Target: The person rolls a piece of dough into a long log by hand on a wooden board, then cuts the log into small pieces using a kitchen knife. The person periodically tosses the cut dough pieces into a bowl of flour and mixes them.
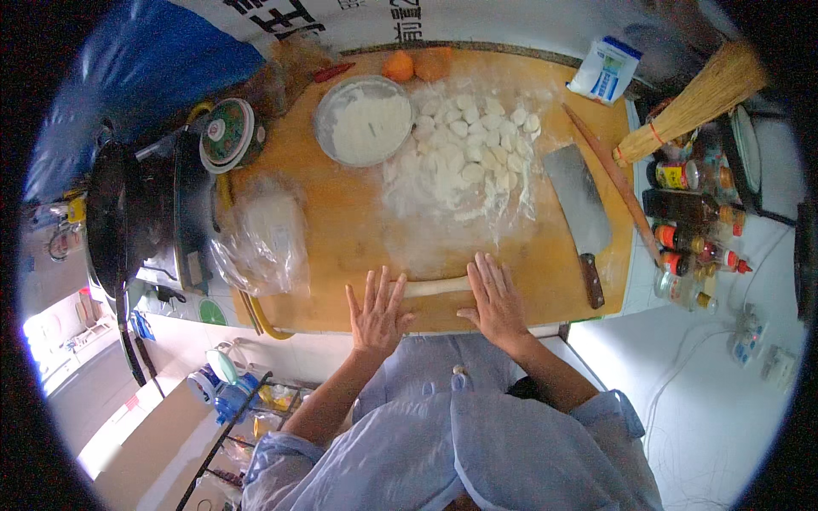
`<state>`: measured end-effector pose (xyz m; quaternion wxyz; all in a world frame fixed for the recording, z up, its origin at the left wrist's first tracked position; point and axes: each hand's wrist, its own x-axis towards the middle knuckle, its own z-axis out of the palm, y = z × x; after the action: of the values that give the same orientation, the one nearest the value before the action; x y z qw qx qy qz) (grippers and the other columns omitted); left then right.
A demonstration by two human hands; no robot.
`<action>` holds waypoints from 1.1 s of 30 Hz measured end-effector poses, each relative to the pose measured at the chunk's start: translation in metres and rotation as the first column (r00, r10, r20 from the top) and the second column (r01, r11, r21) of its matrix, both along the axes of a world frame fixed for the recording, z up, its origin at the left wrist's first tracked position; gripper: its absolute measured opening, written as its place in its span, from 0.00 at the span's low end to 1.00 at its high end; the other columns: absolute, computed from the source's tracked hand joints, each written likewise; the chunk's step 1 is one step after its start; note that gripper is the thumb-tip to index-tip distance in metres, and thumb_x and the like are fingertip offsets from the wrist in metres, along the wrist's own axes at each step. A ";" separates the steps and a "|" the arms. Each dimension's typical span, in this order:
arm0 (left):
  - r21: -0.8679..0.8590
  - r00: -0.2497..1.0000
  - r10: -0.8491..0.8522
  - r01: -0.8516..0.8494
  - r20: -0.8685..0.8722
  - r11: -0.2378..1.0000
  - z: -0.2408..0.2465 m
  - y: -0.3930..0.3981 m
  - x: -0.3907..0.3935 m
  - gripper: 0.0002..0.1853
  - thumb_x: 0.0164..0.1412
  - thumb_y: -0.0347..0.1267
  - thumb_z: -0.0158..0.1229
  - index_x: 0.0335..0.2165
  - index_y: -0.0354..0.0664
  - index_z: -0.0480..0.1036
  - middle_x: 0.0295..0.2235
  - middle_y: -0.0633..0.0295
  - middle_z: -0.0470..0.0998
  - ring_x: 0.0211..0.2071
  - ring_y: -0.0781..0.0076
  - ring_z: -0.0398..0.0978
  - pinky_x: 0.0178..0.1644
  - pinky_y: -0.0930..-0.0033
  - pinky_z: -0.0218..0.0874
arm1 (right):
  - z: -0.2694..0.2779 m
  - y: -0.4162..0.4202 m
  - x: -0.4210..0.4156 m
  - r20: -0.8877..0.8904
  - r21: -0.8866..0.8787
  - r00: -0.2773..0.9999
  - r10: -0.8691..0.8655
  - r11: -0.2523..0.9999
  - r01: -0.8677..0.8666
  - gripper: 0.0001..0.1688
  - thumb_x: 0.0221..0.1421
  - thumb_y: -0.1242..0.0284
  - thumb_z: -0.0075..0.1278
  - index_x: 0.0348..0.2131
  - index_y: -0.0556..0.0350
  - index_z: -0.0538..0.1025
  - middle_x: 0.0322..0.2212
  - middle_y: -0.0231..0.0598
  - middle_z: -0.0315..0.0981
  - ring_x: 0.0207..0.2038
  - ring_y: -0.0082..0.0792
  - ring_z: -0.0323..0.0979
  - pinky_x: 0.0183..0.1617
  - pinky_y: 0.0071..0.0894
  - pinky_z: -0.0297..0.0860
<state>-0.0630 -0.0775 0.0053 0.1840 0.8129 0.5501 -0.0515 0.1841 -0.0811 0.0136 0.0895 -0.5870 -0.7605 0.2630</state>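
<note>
A pale rope of dough lies crosswise near the front edge of a floured wooden board. My left hand rests flat on its left end, fingers spread. On the right end, my right hand presses palm down, its fingers close together and the thumb out. Both hands cover the rope's ends. Farther back, many small dough pieces are scattered in loose flour. A round metal bowl holding white flour stands to their left.
Right of the dough pieces lies a cleaver, beside a tapered wooden rolling pin. A straw brush and several seasoning bottles line the right side. At left are a clear plastic bag, a lidded pot and a wok.
</note>
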 end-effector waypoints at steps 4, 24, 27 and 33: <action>0.133 0.973 0.230 -0.228 0.000 0.965 0.002 0.087 0.029 0.38 0.57 0.47 0.49 0.62 0.48 0.50 0.65 0.54 0.44 0.65 0.53 0.40 0.63 0.34 0.27 | -0.017 0.071 -0.009 0.155 0.181 0.956 -0.248 0.959 0.219 0.46 0.52 0.61 0.52 0.62 0.57 0.49 0.63 0.58 0.39 0.65 0.54 0.40 0.66 0.57 0.37; -0.183 0.696 0.173 -0.061 0.697 0.981 0.012 0.102 0.119 0.25 0.46 0.30 0.63 0.45 0.36 0.69 0.43 0.54 0.72 0.47 0.52 0.67 0.49 0.56 0.61 | 0.011 0.060 0.027 -0.690 -0.301 0.334 -0.643 0.673 0.676 0.25 0.67 0.59 0.30 0.51 0.59 0.66 0.51 0.43 0.63 0.56 0.37 0.58 0.62 0.38 0.50; -0.522 0.380 0.474 0.029 0.795 0.852 0.047 0.089 0.116 0.26 0.52 0.30 0.60 0.49 0.34 0.65 0.51 0.53 0.68 0.55 0.57 0.62 0.56 0.58 0.56 | 0.016 0.085 0.006 -0.857 -0.492 -0.096 -0.506 0.749 0.443 0.33 0.66 0.51 0.26 0.54 0.59 0.63 0.53 0.44 0.60 0.58 0.37 0.56 0.64 0.39 0.46; -0.588 -0.030 0.599 0.160 0.800 0.793 0.089 0.095 0.123 0.46 0.61 0.62 0.31 0.64 0.41 0.36 0.65 0.56 0.41 0.66 0.64 0.38 0.65 0.62 0.32 | 0.087 0.107 -0.031 -0.825 -0.129 0.484 -0.292 0.930 0.343 0.49 0.60 0.42 0.29 0.63 0.64 0.43 0.65 0.51 0.34 0.67 0.43 0.34 0.68 0.45 0.35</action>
<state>0.0598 0.0171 0.0945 0.7314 0.4127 0.3496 0.4155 0.1532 0.0264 0.1011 0.5013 -0.5188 -0.5111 0.4674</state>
